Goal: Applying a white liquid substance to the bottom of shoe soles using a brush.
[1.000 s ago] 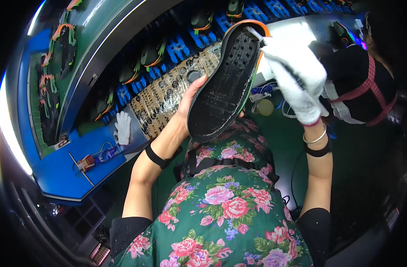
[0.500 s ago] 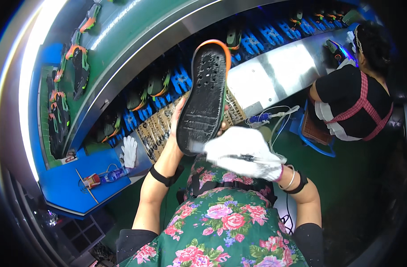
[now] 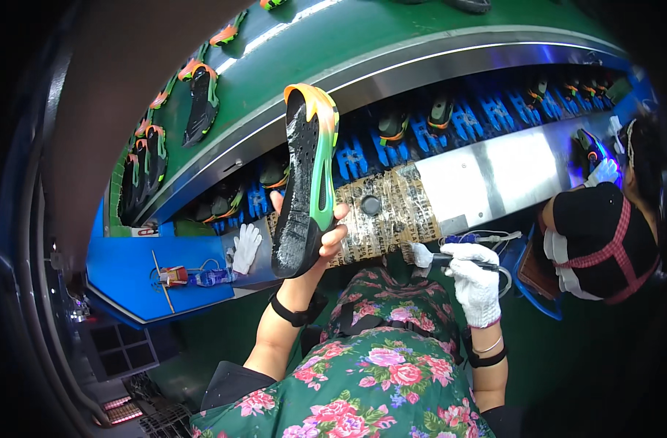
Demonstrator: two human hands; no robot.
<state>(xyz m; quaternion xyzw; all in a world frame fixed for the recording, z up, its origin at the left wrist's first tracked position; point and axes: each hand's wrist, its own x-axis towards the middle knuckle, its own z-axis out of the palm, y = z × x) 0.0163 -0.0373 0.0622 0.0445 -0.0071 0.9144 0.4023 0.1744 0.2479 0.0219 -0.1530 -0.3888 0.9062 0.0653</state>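
In the head view, the left hand [image 3: 326, 237] was bare and closed around the lower end of a shoe sole [image 3: 304, 179], fingers wrapped over its right edge, holding it upright and raised above the paper-covered bench [image 3: 384, 212]. The sole's black underside faced the camera, its rim running from orange at the top through yellow to green lower down. The underside looked glossy in patches, which I judged to mean that some coating or cleaning had already been laid on it, though how much of the surface was covered could not be told from this angle. The right hand [image 3: 476, 281], in a white knit glove, was closed narrowly on a small brush [image 3: 439, 257] with a dark handle, its pale bristle end pointing left, low by the bench edge and well apart from the sole. With brush and sole separated, the work on this piece seemed to me paused or between strokes rather than plainly finished. A spare white glove [image 3: 246, 247] lay on the bench just beside the sole's lower end. Behind it, more soles [image 3: 200, 102] sat on the green conveyor [image 3: 289, 66]. At the right, a co-worker [image 3: 603, 241] in black leaned over the same line.
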